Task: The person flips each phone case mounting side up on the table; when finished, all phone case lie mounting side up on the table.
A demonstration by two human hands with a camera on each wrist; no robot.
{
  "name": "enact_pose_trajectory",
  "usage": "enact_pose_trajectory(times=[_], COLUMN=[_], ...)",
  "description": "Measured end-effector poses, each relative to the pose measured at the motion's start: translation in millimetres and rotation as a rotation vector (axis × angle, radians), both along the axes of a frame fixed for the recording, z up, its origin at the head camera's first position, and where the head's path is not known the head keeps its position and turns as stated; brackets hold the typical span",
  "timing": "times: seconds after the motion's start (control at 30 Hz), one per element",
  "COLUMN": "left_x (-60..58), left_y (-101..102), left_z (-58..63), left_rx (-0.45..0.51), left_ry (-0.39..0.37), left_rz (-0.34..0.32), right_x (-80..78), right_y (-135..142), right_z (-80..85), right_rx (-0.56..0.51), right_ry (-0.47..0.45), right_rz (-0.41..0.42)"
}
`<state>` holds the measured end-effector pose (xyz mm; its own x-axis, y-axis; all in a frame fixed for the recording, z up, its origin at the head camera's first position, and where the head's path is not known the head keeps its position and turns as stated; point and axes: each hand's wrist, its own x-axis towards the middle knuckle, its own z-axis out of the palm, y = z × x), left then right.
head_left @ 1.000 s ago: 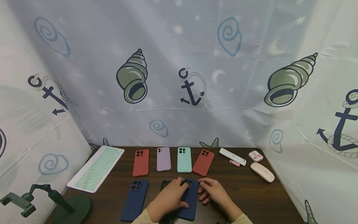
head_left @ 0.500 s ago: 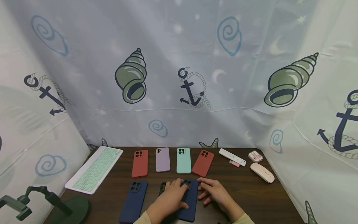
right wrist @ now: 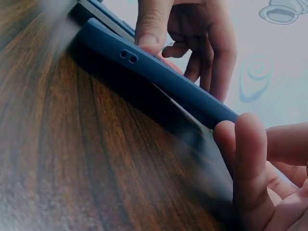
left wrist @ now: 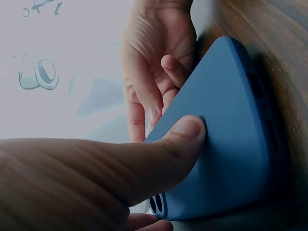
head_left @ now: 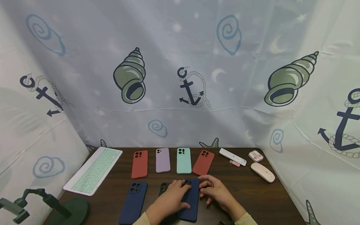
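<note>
My left hand [head_left: 172,198] rests over a dark blue phone case [head_left: 190,203], which lies camera-cutout end away from me. In the left wrist view its thumb [left wrist: 185,132] presses on the case's flat back, and its fingers reach toward the cutouts. My right hand [head_left: 216,191] is at the far right corner of the same case, index finger extended and the other fingers loosely bent. Fingertips [right wrist: 250,126] meet the case's edge in the right wrist view. Partly hidden under my left hand is a dark case [head_left: 164,187].
Another dark blue case [head_left: 133,202] lies to the left. Behind stand out a row of red [head_left: 139,164], lilac [head_left: 163,160], mint [head_left: 184,160] and red cases [head_left: 203,162]. A keyboard [head_left: 94,171], green lamp [head_left: 68,211], white strip [head_left: 232,157] and mouse [head_left: 262,172] lie around.
The head view has shifted slightly. The right hand's fingers have shifted a little and bent slightly at the case's corner; the left hand stays on the case.
</note>
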<state>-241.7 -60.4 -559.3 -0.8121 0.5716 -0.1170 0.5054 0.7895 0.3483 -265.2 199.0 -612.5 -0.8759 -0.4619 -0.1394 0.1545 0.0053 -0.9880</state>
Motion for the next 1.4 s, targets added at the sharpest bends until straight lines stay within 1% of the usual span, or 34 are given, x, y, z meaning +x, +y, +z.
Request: enact_pose_trajectory(times=[0.1,0.17,0.27,0.4,0.57,0.7,0.8,0.87,0.97,1.07,1.13,1.2,1.3,1.37,1.4], left_x=[3.0,4.3,4.6,6.6,10.2,11.6,14.0,15.6,17.5,17.8,17.4,17.2,17.6,18.3,18.5], left_y=[0.5,1.1,2.1,3.1,6.1,10.6,13.3,14.5,15.1,14.6,13.7,12.6,12.2,12.1,12.1], left_z=[2.1,3.0,1.9,-0.5,-2.0,-3.2,-0.6,1.6,5.3,9.0,12.0,15.6,19.6,21.4,21.9], left_rx=[0.032,0.046,0.064,0.115,0.201,0.269,0.314,0.331,0.340,0.347,0.359,0.413,0.481,0.516,0.510], left_ry=[-0.048,-0.059,-0.054,-0.072,-0.164,-0.236,-0.267,-0.280,-0.298,-0.329,-0.358,-0.385,-0.397,-0.401,-0.400], left_rz=[0.002,-0.003,-0.018,-0.012,0.023,0.068,0.088,0.091,0.083,0.084,0.086,0.095,0.103,0.120,0.128], right_x=[0.1,0.2,-0.2,0.1,0.7,0.0,-0.1,0.0,0.5,0.9,1.0,1.1,1.7,2.2,2.3], right_y=[-0.4,-0.8,-1.3,-2.7,-3.8,-4.1,-3.5,-2.9,-2.9,-4.8,-6.3,-7.5,-8.0,-8.2,-8.4], right_z=[-0.7,-1.9,-3.7,-4.8,-7.7,-7.4,-5.9,-5.6,-6.5,-7.9,-8.0,-7.3,-4.3,-2.2,-1.4], right_rx=[0.004,0.012,0.024,0.005,-0.042,-0.042,-0.020,0.005,0.079,0.170,0.211,0.227,0.230,0.231,0.230], right_ry=[0.011,0.020,0.034,0.052,0.094,0.139,0.153,0.147,0.151,0.182,0.200,0.204,0.186,0.174,0.168], right_rz=[-0.013,-0.022,-0.041,-0.048,-0.026,-0.016,-0.010,-0.008,0.005,0.029,0.039,0.039,0.027,0.022,0.020])
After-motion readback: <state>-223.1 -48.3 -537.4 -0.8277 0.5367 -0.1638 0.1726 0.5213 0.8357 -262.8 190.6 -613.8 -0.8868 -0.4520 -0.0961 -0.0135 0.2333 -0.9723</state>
